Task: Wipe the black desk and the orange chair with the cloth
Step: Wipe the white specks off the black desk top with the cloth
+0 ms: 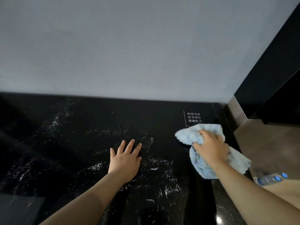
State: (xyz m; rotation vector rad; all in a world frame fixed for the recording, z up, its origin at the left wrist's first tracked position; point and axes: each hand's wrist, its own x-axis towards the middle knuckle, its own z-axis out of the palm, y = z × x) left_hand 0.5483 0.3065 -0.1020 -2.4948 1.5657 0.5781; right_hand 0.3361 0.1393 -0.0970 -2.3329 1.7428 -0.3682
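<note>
The black glass desk (90, 120) fills the lower half of the view, speckled with white droplets or dust across its middle. My left hand (125, 158) lies flat on the desk with its fingers spread. At the desk's right edge, my right hand (211, 146) grips a bunched light blue cloth (191, 135) and presses it onto the surface, just below a small white printed notice (194, 118). Part of the cloth hangs past my wrist. The orange chair is not in view.
A grey wall (129, 46) stands right behind the desk. To the right are a dark panel (276, 70), a metal strip (237, 111) and brown floor (263, 143). Several water bottles with blue caps (274, 177) lie low at the right.
</note>
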